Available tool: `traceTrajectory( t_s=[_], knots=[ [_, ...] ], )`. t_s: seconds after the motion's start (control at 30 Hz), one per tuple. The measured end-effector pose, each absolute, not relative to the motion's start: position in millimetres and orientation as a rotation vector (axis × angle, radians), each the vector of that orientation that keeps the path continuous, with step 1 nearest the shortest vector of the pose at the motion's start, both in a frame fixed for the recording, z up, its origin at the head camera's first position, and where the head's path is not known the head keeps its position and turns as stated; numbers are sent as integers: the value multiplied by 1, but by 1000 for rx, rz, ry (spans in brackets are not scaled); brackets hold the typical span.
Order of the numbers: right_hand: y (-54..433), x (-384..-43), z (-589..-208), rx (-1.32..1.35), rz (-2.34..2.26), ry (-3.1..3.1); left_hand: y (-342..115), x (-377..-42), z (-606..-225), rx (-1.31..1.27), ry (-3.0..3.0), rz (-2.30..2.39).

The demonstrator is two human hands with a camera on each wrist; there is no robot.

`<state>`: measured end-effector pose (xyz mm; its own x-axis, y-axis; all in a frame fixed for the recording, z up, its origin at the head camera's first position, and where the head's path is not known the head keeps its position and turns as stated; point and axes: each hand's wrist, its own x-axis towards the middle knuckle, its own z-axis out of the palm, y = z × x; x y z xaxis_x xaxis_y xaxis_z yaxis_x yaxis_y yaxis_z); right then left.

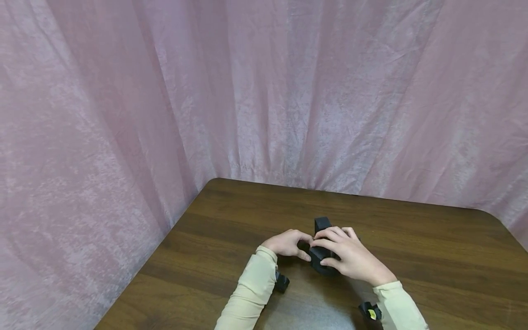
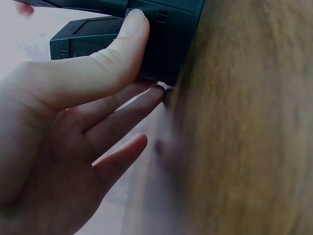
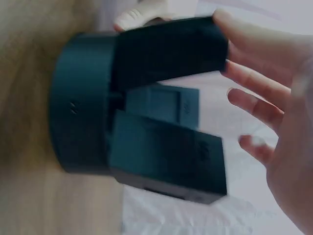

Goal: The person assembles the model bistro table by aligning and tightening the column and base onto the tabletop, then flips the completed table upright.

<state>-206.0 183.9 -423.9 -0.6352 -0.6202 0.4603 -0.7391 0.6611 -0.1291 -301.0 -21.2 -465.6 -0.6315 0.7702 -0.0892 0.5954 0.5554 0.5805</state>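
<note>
A black round base (image 3: 80, 105) stands on the table with several black rectangular blocks rising from it, one block (image 3: 166, 156) leaning slightly outward. My left hand (image 1: 288, 244) grips the base low on its left side, the thumb (image 2: 122, 44) on its wall and other fingers behind it. From above, my right hand (image 1: 350, 256) pinches the top end of one black block (image 3: 171, 51) between thumb and index finger; its remaining fingers are apart from the blocks. Another block (image 1: 321, 223) shows beyond the right hand. Small raised markings are too blurred to read.
The brown wooden table (image 1: 185, 275) has rounded far corners. A pink curtain (image 1: 264, 91) hangs behind and to the left of it. Small black devices, one at the left wrist (image 1: 282, 282) and one at the right (image 1: 370, 311), are worn below the sleeves.
</note>
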Motion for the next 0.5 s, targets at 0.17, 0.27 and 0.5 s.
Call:
traceTrajectory(
  t_s=[0.17,0.27,0.5],
  knots=[
    [199,-202,-411,942,637,-2667,-21,-301,-466,1109,2458,759],
    [213,-201,-405,902,768,-2812,-20,-301,-467,1111,2460,756],
    [229,-199,-398,1053,904,-2994,-19,-301,-469,1146,2479,702]
  ],
)
